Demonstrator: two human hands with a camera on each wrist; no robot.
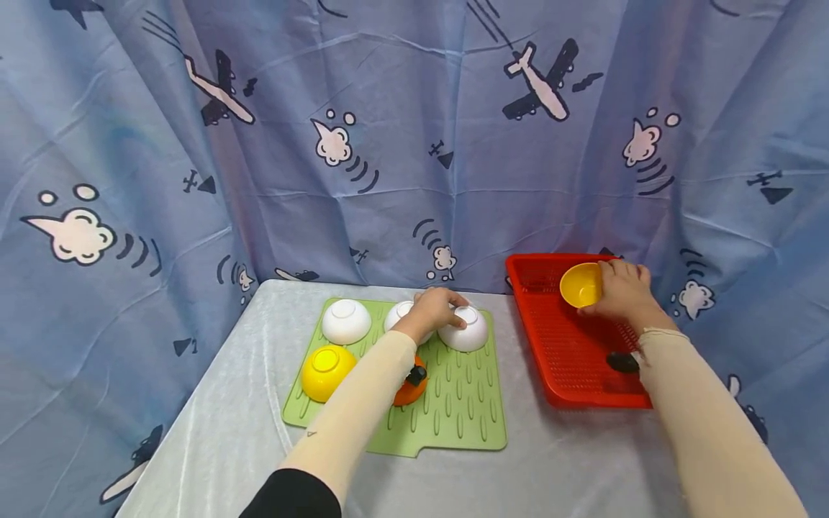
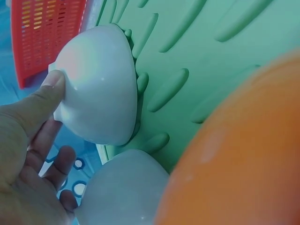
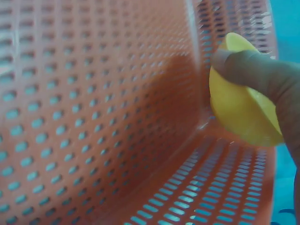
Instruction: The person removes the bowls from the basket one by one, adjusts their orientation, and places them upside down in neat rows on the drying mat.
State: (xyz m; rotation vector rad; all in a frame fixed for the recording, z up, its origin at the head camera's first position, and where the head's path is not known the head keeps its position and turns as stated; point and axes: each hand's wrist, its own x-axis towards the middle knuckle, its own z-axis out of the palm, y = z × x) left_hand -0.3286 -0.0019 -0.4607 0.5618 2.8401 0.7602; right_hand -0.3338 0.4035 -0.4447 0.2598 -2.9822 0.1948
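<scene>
My left hand (image 1: 432, 311) pinches the raised foot of an upside-down white bowl (image 1: 468, 332) on a green drying mat (image 1: 453, 424). In the left wrist view the thumb presses the foot of that white bowl (image 2: 101, 84), its rim still close to the mat. My right hand (image 1: 623, 291) grips a yellow bowl (image 1: 579, 286) by its rim, inside a red perforated basket (image 1: 550, 352). The right wrist view shows this yellow bowl (image 3: 239, 103) tilted near the basket's corner, thumb over the edge.
More upside-down bowls rest on the mat: a white one (image 1: 346, 321) at the back left, a white one (image 1: 396, 314) partly behind the left hand, a yellow one (image 1: 327, 374) in front, and an orange one (image 1: 411, 392) mostly hidden under the left wrist. A patterned curtain (image 1: 414, 144) hangs behind the table.
</scene>
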